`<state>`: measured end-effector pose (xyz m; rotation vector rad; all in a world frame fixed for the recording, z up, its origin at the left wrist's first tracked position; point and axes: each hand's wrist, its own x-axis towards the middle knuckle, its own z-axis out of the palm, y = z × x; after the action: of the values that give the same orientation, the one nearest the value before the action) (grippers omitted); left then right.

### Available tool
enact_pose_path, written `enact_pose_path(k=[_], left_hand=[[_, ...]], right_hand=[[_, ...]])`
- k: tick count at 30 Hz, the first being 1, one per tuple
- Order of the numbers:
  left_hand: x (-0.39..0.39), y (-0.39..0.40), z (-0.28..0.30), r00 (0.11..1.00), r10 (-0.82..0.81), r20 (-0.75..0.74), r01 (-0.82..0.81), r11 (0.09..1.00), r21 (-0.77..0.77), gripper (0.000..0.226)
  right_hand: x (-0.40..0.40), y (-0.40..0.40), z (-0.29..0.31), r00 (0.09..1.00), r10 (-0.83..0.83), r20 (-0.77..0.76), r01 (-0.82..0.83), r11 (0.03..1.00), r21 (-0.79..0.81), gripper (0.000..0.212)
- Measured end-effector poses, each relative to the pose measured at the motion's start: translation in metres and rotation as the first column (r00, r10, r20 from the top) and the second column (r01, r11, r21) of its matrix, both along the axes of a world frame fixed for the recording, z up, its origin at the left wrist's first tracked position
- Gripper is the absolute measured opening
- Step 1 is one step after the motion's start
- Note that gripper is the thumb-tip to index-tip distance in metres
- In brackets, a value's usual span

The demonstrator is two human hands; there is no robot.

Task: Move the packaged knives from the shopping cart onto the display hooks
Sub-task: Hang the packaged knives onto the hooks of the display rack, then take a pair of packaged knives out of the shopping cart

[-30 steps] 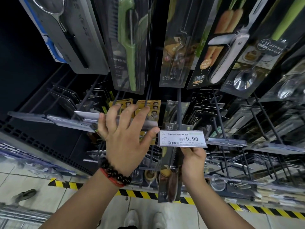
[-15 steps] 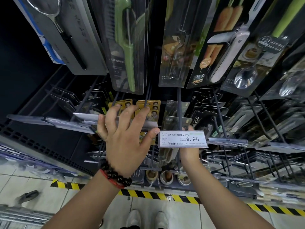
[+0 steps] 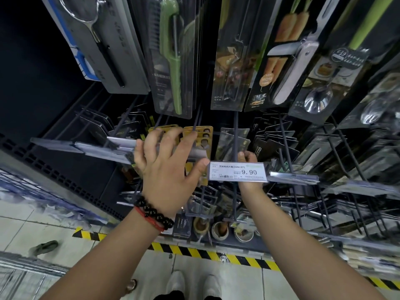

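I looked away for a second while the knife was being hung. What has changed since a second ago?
The right hand rose from below the price tag to behind it, carrying the packaged knife up along the hook; the pack no longer hangs below the tag, and most of it is now hidden. Whether the fingers still pinch it cannot be told. The left hand stayed spread on the neighbouring label strip.

A white price tag (image 3: 237, 172) with black digits was seen. Yellow-and-black stripes were painted along the floor strip (image 3: 207, 254). A peeler (image 3: 173, 61) was coloured green, carrots (image 3: 290, 24) orange, cards (image 3: 198, 135) mustard yellow. Black beads (image 3: 151, 211) and a red cord (image 3: 149, 219) were worn at the wrist.
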<state>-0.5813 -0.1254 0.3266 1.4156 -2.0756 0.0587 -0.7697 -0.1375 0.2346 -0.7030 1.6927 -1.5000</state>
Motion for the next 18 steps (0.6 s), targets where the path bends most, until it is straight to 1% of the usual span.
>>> enact_pose_path(k=[2, 4, 5, 6, 8, 9, 10, 11, 13, 15, 18], left_hand=[[0.003, 0.005, 0.003, 0.998, -0.024, -0.051, 0.025, 1.000, 0.013, 0.050], [0.010, 0.016, 0.003, 0.990, -0.064, -0.127, 0.061, 0.998, -0.033, 0.049], [0.015, 0.023, 0.002, 0.984, -0.079, -0.159, 0.069, 0.995, -0.067, 0.048], [0.020, 0.032, 0.000, 0.980, -0.080, -0.181, 0.064, 0.994, -0.094, 0.046], [0.032, 0.049, -0.009, 0.981, -0.045, -0.189, 0.029, 0.996, -0.087, 0.042], [0.040, 0.056, -0.015, 0.983, -0.028, -0.179, 0.021, 0.999, -0.041, 0.040], [0.048, 0.063, -0.020, 0.987, -0.010, -0.161, 0.017, 0.999, 0.045, 0.038], [0.057, 0.069, -0.026, 0.991, 0.018, -0.135, 0.004, 0.986, 0.164, 0.037], [0.078, 0.083, -0.039, 0.994, 0.087, -0.068, -0.055, 0.922, 0.384, 0.038], [0.104, 0.101, -0.050, 0.991, 0.137, -0.005, -0.118, 0.869, 0.480, 0.041], [0.150, 0.132, -0.060, 0.978, 0.209, 0.004, -0.176, 0.810, 0.559, 0.040]], right_hand=[[0.000, 0.012, -0.003, 1.000, -0.021, 0.002, 0.020, 0.998, 0.060, 0.008], [0.005, 0.027, -0.006, 0.998, 0.006, -0.067, 0.001, 0.994, 0.114, 0.017], [0.009, 0.034, -0.008, 0.997, 0.003, -0.083, 0.005, 0.994, 0.107, 0.025], [0.013, 0.042, -0.011, 0.996, 0.003, -0.085, 0.004, 0.997, 0.083, 0.026], [0.022, 0.059, -0.013, 0.984, 0.052, -0.171, -0.042, 0.997, 0.066, 0.017], [0.029, 0.066, -0.011, 0.962, 0.120, -0.245, -0.101, 0.991, 0.088, 0.015], [0.037, 0.072, -0.010, 0.931, 0.191, -0.310, -0.166, 0.980, 0.105, 0.017], [0.046, 0.077, -0.007, 0.894, 0.254, -0.368, -0.228, 0.967, 0.112, 0.018], [0.068, 0.087, 0.002, 0.798, 0.359, -0.484, -0.340, 0.931, 0.130, 0.019], [0.094, 0.095, 0.010, 0.669, 0.477, -0.570, -0.464, 0.867, 0.180, 0.020], [0.142, 0.111, 0.017, 0.478, 0.583, -0.657, -0.594, 0.766, 0.246, 0.021]])
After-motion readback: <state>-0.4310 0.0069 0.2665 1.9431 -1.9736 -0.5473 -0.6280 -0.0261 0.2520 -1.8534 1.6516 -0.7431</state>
